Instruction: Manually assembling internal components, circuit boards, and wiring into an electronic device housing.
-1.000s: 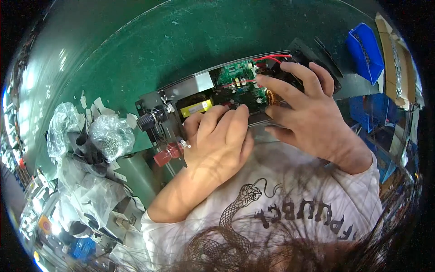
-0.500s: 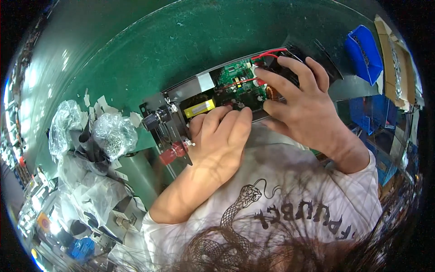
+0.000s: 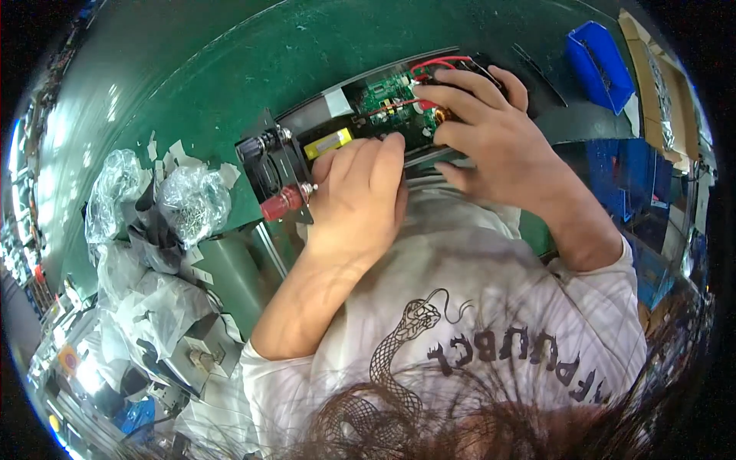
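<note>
A long black open-topped electronics case (image 3: 307,116) lies slanted across the green bench. Inside it are a green circuit board (image 3: 387,93), a yellow-wrapped transformer-like part (image 3: 327,143), a copper coil (image 3: 442,115) and red wires (image 3: 438,63). Its left end panel carries a black terminal knob (image 3: 250,149), a red terminal knob (image 3: 281,204) and a fan. My left hand (image 3: 356,184) is closed over the near wall, fingers together and fingertips inside. Above the right part, my right hand (image 3: 498,134) spreads its fingers, the fingertips at the board and wires; its thumb stands apart at the near side.
Clear plastic bags (image 3: 192,211) and scraps of paper lie at the left of the bench. At the far right stand a blue bin (image 3: 599,69) with small dark parts and a cardboard box (image 3: 663,92). A thin black strip (image 3: 540,75) lies beyond my right hand.
The case and both hands sit farther up in the view and slightly to the left. Both hands stay at the case, with the right fingertips still over the board and wires.
</note>
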The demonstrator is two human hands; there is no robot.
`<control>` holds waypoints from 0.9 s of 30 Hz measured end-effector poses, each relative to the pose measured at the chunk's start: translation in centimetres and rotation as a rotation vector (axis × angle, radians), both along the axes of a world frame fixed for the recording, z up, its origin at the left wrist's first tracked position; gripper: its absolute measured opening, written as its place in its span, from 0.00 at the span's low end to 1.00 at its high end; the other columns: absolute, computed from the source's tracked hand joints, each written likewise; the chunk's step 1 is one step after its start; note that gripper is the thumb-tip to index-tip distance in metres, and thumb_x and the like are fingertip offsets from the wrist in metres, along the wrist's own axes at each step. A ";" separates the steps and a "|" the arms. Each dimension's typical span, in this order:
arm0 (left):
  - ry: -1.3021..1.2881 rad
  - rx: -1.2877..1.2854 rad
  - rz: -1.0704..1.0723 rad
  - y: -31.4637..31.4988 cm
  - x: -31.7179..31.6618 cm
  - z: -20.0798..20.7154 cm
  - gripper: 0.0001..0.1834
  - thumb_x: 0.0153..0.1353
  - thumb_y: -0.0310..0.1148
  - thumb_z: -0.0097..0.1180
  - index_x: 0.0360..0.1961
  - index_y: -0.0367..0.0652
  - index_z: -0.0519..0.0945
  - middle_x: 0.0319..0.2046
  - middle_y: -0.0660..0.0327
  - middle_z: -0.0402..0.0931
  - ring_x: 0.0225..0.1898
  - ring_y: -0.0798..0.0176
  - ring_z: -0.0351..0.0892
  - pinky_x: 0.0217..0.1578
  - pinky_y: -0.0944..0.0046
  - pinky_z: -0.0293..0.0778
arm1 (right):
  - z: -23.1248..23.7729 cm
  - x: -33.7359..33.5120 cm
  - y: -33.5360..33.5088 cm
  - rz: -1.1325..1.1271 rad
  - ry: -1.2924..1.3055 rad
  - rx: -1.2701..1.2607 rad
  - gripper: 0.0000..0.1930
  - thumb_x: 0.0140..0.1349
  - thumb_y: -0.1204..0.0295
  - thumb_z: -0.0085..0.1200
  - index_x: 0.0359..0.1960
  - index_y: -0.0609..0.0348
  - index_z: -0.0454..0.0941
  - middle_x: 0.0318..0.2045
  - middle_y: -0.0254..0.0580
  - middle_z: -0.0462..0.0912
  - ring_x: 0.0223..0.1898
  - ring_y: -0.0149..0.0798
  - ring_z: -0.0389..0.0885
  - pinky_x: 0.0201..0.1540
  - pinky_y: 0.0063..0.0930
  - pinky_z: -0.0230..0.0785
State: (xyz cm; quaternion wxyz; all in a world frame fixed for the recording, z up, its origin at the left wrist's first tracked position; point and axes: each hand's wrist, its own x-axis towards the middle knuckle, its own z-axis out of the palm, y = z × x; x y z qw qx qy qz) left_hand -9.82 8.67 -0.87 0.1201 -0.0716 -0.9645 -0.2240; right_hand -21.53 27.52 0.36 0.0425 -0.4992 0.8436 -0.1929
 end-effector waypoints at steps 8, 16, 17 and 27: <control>0.001 -0.031 0.045 0.9 -0.5 -0.4 0.28 0.48 0.25 0.67 0.53 0.42 0.74 0.38 0.54 0.79 0.43 0.48 0.79 0.48 0.50 0.71 | -2.8 -0.7 0.7 0.050 0.144 -0.125 0.09 0.47 0.68 0.67 0.23 0.51 0.77 0.56 0.29 0.80 0.60 0.33 0.73 0.65 0.50 0.50; 0.095 -0.168 0.052 1.3 -0.9 -1.0 0.21 0.49 0.29 0.63 0.46 0.44 0.74 0.34 0.59 0.77 0.41 0.55 0.79 0.44 0.53 0.72 | -3.9 0.1 0.0 -0.033 0.334 -0.205 0.08 0.47 0.68 0.64 0.25 0.51 0.76 0.54 0.28 0.81 0.57 0.33 0.75 0.65 0.48 0.52; 0.119 -0.215 0.065 1.2 -0.9 -1.0 0.15 0.51 0.31 0.59 0.41 0.45 0.75 0.32 0.62 0.75 0.38 0.58 0.78 0.41 0.55 0.73 | -4.0 0.2 -0.2 -0.045 0.366 -0.214 0.08 0.48 0.68 0.64 0.25 0.51 0.76 0.54 0.28 0.82 0.57 0.33 0.75 0.65 0.47 0.53; 0.127 -0.295 -0.005 1.2 -0.1 -1.7 0.16 0.54 0.33 0.54 0.45 0.44 0.75 0.34 0.61 0.72 0.39 0.57 0.74 0.41 0.56 0.76 | -3.8 -1.0 -0.1 0.066 0.338 -0.171 0.13 0.45 0.68 0.66 0.29 0.52 0.73 0.56 0.31 0.81 0.60 0.37 0.73 0.69 0.48 0.51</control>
